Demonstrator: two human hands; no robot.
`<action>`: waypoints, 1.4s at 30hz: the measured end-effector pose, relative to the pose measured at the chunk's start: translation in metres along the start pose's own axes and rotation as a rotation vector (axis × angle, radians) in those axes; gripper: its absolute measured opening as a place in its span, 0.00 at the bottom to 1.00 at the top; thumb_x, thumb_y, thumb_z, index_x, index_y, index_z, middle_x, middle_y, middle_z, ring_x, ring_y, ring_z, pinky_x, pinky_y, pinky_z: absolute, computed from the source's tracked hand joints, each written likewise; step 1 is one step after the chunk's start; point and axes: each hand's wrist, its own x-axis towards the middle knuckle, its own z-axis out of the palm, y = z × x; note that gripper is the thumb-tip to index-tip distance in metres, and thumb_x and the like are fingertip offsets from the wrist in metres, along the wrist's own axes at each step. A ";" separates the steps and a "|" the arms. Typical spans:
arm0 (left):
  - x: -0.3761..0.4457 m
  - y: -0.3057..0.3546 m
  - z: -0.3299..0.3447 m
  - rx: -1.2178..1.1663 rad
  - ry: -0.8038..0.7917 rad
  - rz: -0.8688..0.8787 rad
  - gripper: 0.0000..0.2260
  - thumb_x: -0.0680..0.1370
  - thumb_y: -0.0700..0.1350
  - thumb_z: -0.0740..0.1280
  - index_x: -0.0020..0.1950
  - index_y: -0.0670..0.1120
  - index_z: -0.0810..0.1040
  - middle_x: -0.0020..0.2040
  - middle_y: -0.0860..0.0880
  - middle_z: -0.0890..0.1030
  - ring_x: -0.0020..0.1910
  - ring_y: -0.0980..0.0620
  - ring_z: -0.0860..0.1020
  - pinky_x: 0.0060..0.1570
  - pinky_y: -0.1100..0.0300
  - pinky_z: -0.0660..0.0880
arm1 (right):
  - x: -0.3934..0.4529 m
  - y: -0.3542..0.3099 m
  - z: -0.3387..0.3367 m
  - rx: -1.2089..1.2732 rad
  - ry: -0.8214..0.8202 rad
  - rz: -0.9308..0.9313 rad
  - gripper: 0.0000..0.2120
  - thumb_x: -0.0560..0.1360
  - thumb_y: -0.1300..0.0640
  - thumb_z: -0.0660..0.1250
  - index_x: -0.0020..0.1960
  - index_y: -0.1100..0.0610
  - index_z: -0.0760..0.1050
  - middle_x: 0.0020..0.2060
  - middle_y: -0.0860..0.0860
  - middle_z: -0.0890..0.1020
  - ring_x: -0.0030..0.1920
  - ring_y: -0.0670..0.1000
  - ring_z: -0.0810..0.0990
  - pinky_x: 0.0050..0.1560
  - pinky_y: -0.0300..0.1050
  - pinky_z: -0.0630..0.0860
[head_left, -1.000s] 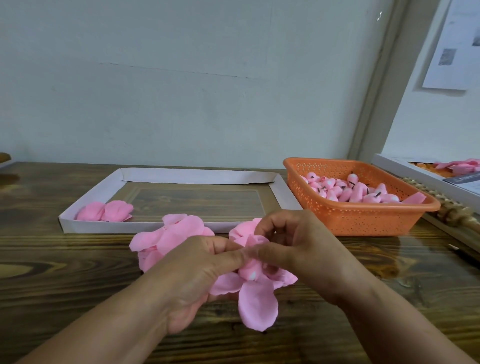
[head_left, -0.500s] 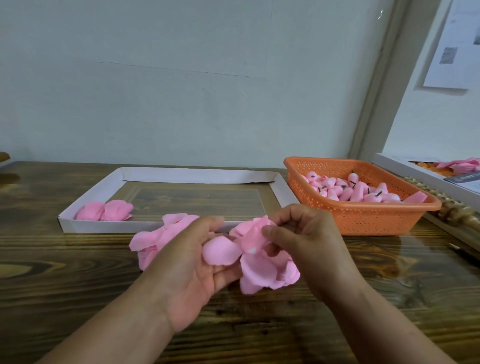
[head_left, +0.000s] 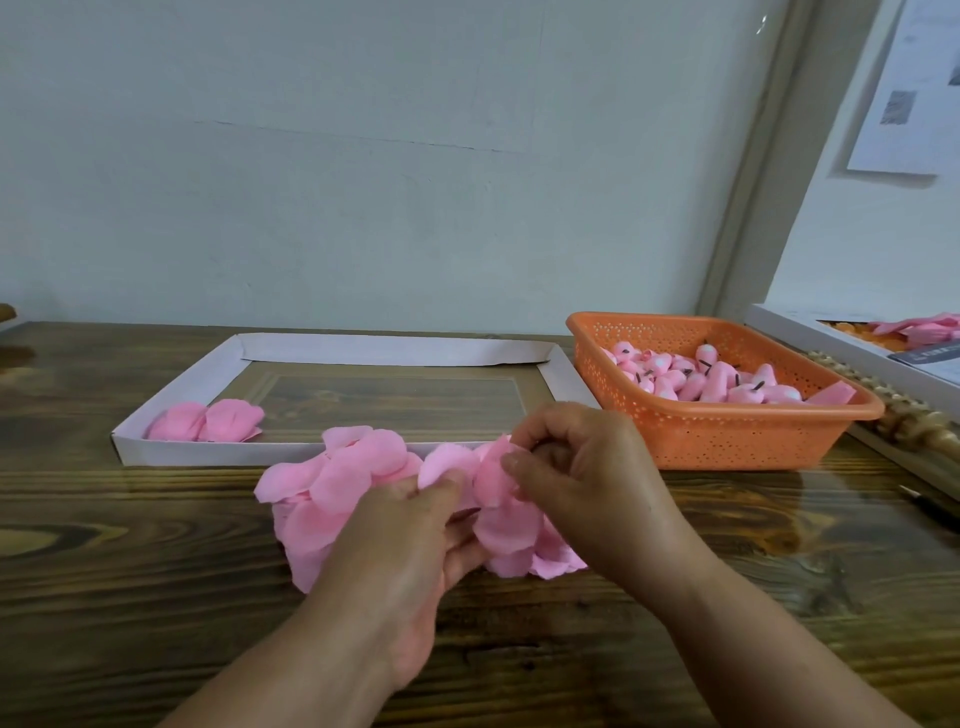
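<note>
A pink fabric flower (head_left: 506, 525) sits between my hands just above the wooden table (head_left: 156, 597). My left hand (head_left: 410, 545) holds it from below and the left, fingers curled round its petals. My right hand (head_left: 576, 478) pinches one upper petal between thumb and fingers. A loose heap of pink petals (head_left: 332, 478) lies on the table just left of the flower, partly hidden by my left hand. The flower's centre is hidden by my fingers.
A shallow white cardboard tray (head_left: 171, 452) lies behind, with two pink petal pieces (head_left: 208, 422) in its left corner. An orange plastic basket (head_left: 727, 441) of pink buds stands at right. A white box (head_left: 831, 343) and a wooden beaded object (head_left: 914, 426) line the far right edge.
The flower has been drawn together and lowered toward the table. My right hand shifted its pinch to an upper petal, and my left hand closed round the flower from below.
</note>
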 end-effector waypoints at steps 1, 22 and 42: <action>0.000 0.001 -0.002 0.035 0.002 -0.013 0.12 0.80 0.38 0.58 0.48 0.35 0.80 0.40 0.37 0.84 0.38 0.42 0.84 0.32 0.60 0.79 | 0.000 -0.002 -0.001 -0.046 -0.052 -0.023 0.06 0.71 0.66 0.68 0.37 0.58 0.77 0.27 0.49 0.76 0.30 0.47 0.75 0.31 0.43 0.74; 0.005 0.033 0.002 0.357 -0.125 -0.062 0.28 0.80 0.59 0.51 0.49 0.41 0.82 0.43 0.43 0.86 0.45 0.46 0.84 0.51 0.55 0.76 | 0.024 -0.022 -0.021 -0.056 -0.315 -0.077 0.10 0.71 0.66 0.70 0.36 0.54 0.76 0.35 0.55 0.81 0.29 0.45 0.73 0.34 0.46 0.72; 0.011 0.028 -0.006 0.134 -0.177 -0.160 0.11 0.66 0.39 0.69 0.45 0.35 0.83 0.36 0.43 0.84 0.35 0.51 0.83 0.39 0.61 0.81 | 0.028 -0.018 -0.019 0.105 -0.299 0.036 0.06 0.72 0.68 0.68 0.42 0.59 0.78 0.27 0.50 0.80 0.26 0.45 0.78 0.31 0.37 0.77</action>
